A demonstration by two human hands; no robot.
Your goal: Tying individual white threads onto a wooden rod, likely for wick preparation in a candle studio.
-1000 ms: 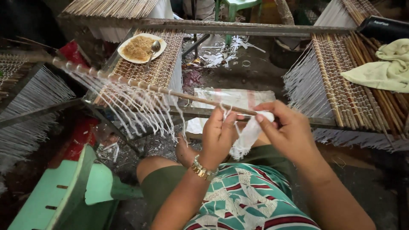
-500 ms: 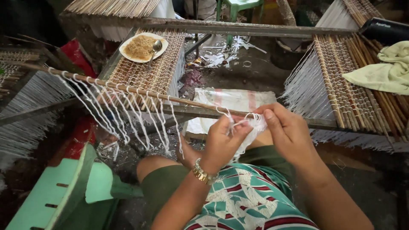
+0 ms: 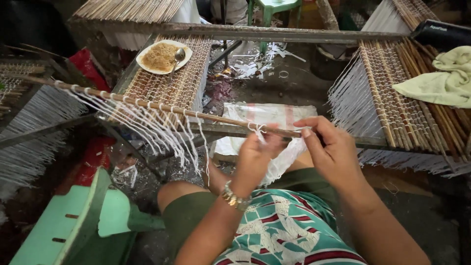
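Observation:
A long thin bamboo stick (image 3: 147,104) slants from the left edge down to my hands. Several white strings (image 3: 162,130) are knotted along it and hang loose. My right hand (image 3: 331,152) pinches the near end of the stick with a bundle of white strings (image 3: 283,161) trailing beneath. Beside it, my left hand (image 3: 255,162), with a gold watch on the wrist, pinches one white string looped on the stick. Both hands hover above my lap.
A woven stick mat (image 3: 171,81) lies on a metal frame and carries a plate of noodles (image 3: 160,55) with a spoon. A second mat (image 3: 407,93) at the right holds a pale green cloth (image 3: 439,78). A green plastic chair (image 3: 78,221) stands at lower left. A plastic sack (image 3: 265,115) lies on the floor.
The stick has shifted slightly and its hanging strings swing. My left hand has slid up along the stick to a fresh loop, and my right thumb now presses on the stick's end.

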